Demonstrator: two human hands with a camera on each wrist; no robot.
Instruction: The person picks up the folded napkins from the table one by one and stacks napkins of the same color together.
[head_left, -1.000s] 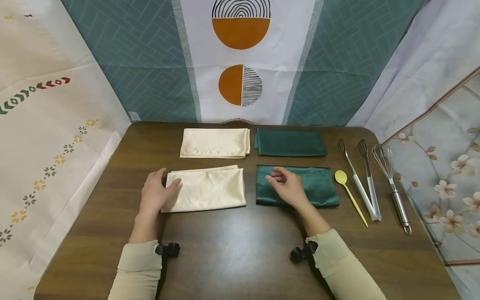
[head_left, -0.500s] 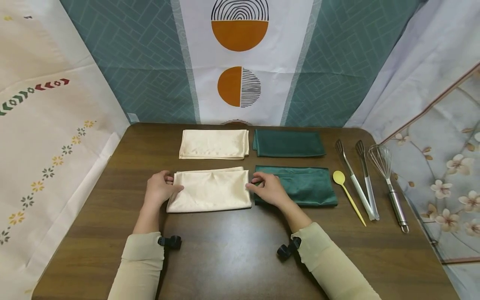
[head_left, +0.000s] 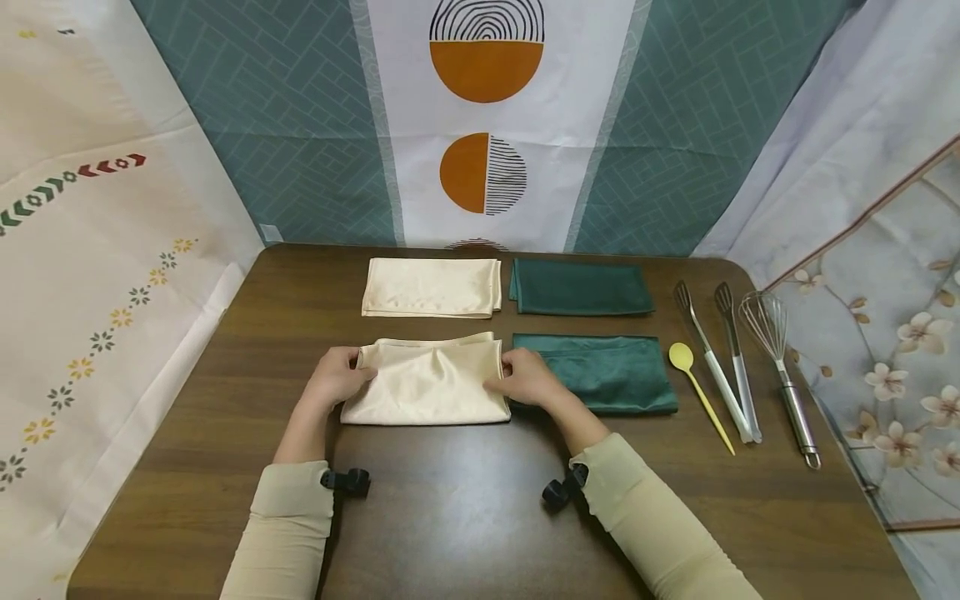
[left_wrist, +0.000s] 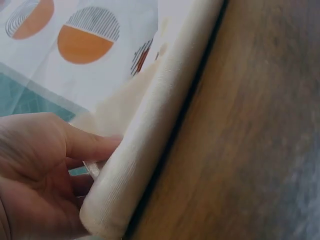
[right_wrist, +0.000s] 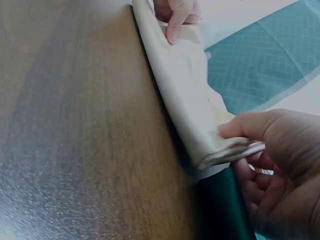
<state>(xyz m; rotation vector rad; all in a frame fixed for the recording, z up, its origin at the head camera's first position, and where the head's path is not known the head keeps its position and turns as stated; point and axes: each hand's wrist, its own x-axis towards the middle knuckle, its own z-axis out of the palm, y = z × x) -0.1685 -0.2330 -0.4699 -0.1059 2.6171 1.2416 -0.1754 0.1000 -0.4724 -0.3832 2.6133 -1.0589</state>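
Observation:
A folded cream satin cloth (head_left: 427, 387) lies at the front left of the group, its upper face wrinkled between both hands. My left hand (head_left: 335, 379) pinches its left end, thumb on top and fingers beneath, as the left wrist view also shows at the cloth's rounded fold (left_wrist: 145, 125). At the other end my right hand (head_left: 528, 379) pinches the layers, thumb above and fingers under, plain in the right wrist view where the layered edge (right_wrist: 230, 152) shows. Right beside that hand lies a folded dark green cloth (head_left: 611, 375), partly covered by it.
Behind lie another folded cream cloth (head_left: 431, 287) and a folded green cloth (head_left: 585, 287). To the right are a yellow spoon (head_left: 682, 357), two white-handled utensils (head_left: 727, 396) (head_left: 742, 383) and a whisk (head_left: 795, 408). Fabric hangings surround the brown table (head_left: 450, 517).
My right hand has moved left from over the green cloth to the cream cloth's right end and grips it. The cream cloth has shifted slightly right and bunched up; my left hand now pinches it.

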